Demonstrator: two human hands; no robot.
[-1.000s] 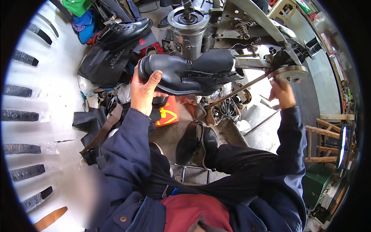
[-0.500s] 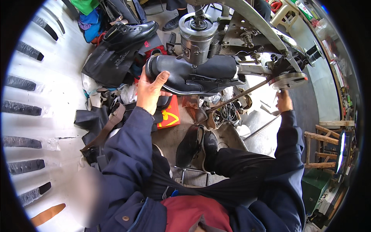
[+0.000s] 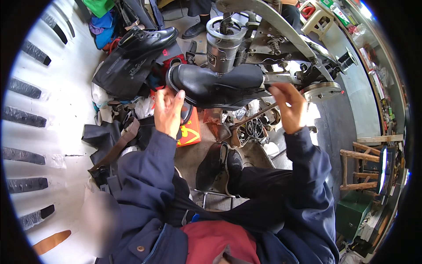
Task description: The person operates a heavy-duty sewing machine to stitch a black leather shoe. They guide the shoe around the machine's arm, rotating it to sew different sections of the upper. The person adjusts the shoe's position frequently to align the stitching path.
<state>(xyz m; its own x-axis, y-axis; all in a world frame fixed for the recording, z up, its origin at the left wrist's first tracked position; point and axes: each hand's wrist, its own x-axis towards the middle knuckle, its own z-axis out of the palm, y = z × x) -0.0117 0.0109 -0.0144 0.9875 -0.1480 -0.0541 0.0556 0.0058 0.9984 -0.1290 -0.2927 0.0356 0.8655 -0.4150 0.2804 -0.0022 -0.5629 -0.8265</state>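
Note:
A black leather boot (image 3: 198,83) lies sideways on the narrow arm of a metal sewing machine (image 3: 225,46), under its cylindrical head. Just below the boot's rounded left end is my left hand (image 3: 168,113), its fingers apart and its thumb raised beside the sole edge; whether it touches the boot I cannot tell. My right hand (image 3: 291,108) is raised at the boot's right end, fingers bent and apart, with nothing visible in them. To its right is the machine's round handwheel (image 3: 323,90).
Another black shoe (image 3: 147,40) rests on a dark bag (image 3: 118,72) at the far left. Under the machine stand a red box (image 3: 190,132) and a container of coiled cords (image 3: 251,132). A wooden stool (image 3: 362,167) stands at right. Another person's shoe (image 3: 194,31) shows at the back.
My right hand has left the handwheel and moved left to the boot's right end. My left hand has loosened from the boot and dropped slightly. The boot is still under the machine head.

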